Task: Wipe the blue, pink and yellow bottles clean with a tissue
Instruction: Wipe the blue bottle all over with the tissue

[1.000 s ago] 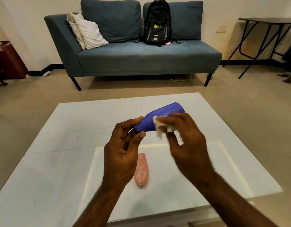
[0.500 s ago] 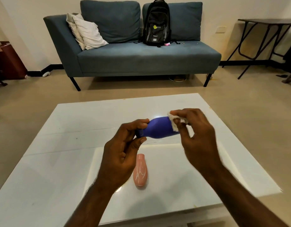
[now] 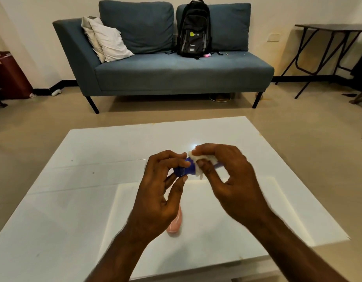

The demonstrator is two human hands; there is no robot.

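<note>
Above the white table (image 3: 74, 200) I hold the blue bottle (image 3: 184, 169) lying sideways between both hands. My left hand (image 3: 161, 192) pinches its near end with thumb and fingertips. My right hand (image 3: 227, 176) wraps a crumpled white tissue (image 3: 198, 161) around the bottle's middle and far part, hiding most of it. The pink bottle (image 3: 175, 224) lies flat on the table under my left hand, half covered by it. No yellow bottle is visible.
A blue sofa (image 3: 176, 76) with a black backpack (image 3: 194, 29) and white pillows (image 3: 106, 39) stands beyond the table. A dark folding table (image 3: 329, 45) is at the right wall, a red-brown cabinet (image 3: 9, 76) at the left.
The bottle has tipped from slanting up to lying level and lower. My right hand slid the tissue from the far end back over the bottle's middle, toward my left hand.
</note>
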